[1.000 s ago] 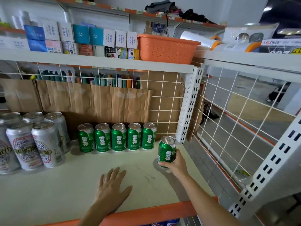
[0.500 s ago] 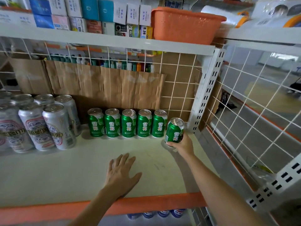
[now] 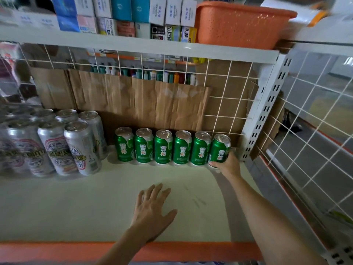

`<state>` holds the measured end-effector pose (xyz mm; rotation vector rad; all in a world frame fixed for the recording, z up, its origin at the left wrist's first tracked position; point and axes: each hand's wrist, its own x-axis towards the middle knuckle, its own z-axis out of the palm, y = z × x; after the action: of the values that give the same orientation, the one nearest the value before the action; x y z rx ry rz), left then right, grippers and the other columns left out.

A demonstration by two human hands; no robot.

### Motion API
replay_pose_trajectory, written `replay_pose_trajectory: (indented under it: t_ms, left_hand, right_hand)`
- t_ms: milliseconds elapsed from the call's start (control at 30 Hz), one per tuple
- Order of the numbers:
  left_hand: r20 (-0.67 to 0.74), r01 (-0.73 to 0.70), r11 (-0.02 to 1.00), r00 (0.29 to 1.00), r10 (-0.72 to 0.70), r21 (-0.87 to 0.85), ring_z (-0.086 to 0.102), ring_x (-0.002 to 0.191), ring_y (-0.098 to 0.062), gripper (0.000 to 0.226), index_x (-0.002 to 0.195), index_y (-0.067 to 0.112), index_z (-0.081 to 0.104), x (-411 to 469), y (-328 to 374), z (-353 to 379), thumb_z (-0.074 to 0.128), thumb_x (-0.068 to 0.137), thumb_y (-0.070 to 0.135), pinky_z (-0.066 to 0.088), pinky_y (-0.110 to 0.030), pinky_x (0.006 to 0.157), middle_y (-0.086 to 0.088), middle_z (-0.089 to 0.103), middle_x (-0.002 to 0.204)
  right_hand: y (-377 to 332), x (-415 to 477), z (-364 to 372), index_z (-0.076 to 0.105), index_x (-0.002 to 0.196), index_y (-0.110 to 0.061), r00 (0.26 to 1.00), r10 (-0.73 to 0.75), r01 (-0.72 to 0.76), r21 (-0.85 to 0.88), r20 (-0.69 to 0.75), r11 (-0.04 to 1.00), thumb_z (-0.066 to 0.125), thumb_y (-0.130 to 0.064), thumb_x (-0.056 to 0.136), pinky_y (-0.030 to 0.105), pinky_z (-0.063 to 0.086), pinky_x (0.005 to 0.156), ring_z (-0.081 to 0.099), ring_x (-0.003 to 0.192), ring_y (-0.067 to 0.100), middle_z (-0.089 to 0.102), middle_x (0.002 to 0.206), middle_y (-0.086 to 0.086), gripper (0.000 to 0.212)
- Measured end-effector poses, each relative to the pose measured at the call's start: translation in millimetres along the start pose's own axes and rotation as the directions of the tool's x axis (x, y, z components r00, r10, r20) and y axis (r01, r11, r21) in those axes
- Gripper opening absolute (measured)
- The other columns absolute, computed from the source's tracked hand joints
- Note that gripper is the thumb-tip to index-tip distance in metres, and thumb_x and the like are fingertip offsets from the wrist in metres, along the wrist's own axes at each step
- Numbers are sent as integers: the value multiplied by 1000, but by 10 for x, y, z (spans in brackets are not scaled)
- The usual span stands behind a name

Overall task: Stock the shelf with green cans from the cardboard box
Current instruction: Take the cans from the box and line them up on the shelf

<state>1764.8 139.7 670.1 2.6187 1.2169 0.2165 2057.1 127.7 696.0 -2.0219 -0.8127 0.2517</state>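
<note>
Shelf board (image 3: 76, 207): open at front, bare either side of the left grip (image 3: 152, 209), which lies flat at centre front. Rear: five green cans (image 3: 163, 148) in a row, against cardboard sheet (image 3: 143, 104) and wire mesh (image 3: 225, 104). Left rear: silver cans (image 3: 63, 146), clustered, narrow gap to the row. Right: slotted post (image 3: 263, 111) just beside the end can (image 3: 218, 150) in the right grip (image 3: 228, 165). Overhead: upper shelf (image 3: 133, 48).
</note>
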Motion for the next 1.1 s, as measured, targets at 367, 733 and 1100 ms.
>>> replay_pose_trajectory:
  t_ms: [367, 733, 1100]
  left_hand:
    - [-14, -2, 999, 1000, 1, -43, 2, 144, -13, 92, 145, 38, 20, 14, -25, 41, 8, 61, 74, -6, -35, 115, 8, 10, 156]
    - [-25, -14, 998, 1000, 13, -64, 5, 144, -15, 94, 144, 36, 23, 12, -12, 24, 8, 60, 73, -7, -34, 113, 6, 14, 156]
    - [-23, -10, 996, 1000, 8, -91, 4, 145, -15, 94, 145, 36, 23, 16, -25, 17, 6, 60, 73, -7, -36, 114, 6, 12, 156]
  right_hand:
    - [10, 133, 26, 45, 122, 0, 1000, 19, -19, 0, 18, 1000, 88, -11, 60, 38, 42, 91, 55, 113, 33, 58, 124, 17, 76]
    - [4, -1, 15, 35, 132, -8, 999, 44, -44, -102, 4, 994, 86, -25, 63, 47, 45, 96, 56, 116, 33, 55, 132, 13, 88]
    - [-212, -171, 152, 37, 131, -10, 991, 72, -89, -155, -113, 984, 88, -45, 53, 46, 45, 95, 52, 119, 32, 54, 128, 12, 100]
